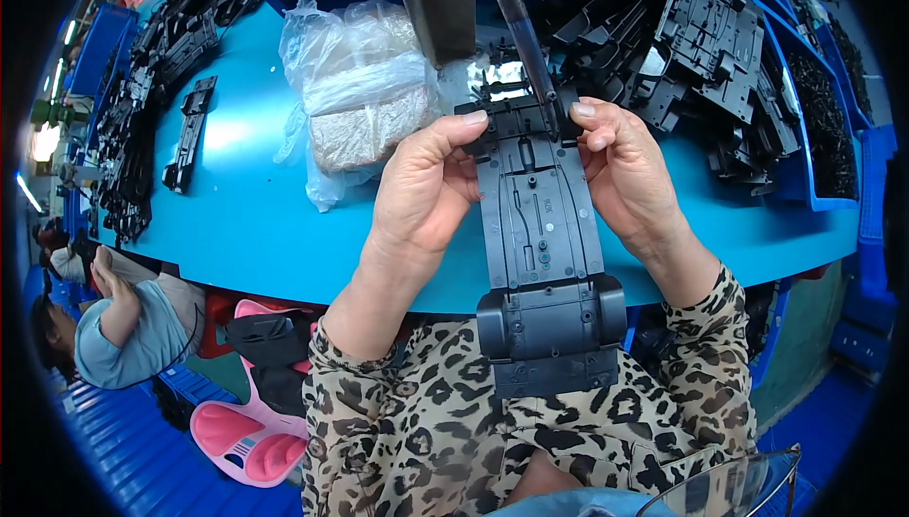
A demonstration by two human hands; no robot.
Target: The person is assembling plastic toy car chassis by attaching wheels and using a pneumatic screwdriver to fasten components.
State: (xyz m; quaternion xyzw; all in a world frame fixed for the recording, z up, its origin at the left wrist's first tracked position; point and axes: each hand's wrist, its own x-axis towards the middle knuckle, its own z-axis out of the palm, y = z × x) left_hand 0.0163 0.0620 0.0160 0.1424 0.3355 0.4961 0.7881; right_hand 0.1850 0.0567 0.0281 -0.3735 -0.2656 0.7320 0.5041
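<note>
A long black moulded plastic part [542,223], shaped like a toy car chassis, is held between my two hands. My left hand [421,181] grips its far left side, thumb on top and fingers curled under the edge. My right hand [627,171] grips the far right side in the same way. The part's near end, with a rounded bulge at each side, reaches over the table's front edge in front of my body. A slim metal rod tool [519,25] with a yellowish end comes down from above, its tip at the far end of the part.
A clear plastic-wrapped block [369,119] lies left of my hands. Black parts pile up along the left [142,110] and at the back right [710,53]. One dark piece [190,133] lies alone on the blue table [251,233]. A blue bin [805,129] stands right; a seated person [142,323] is at left.
</note>
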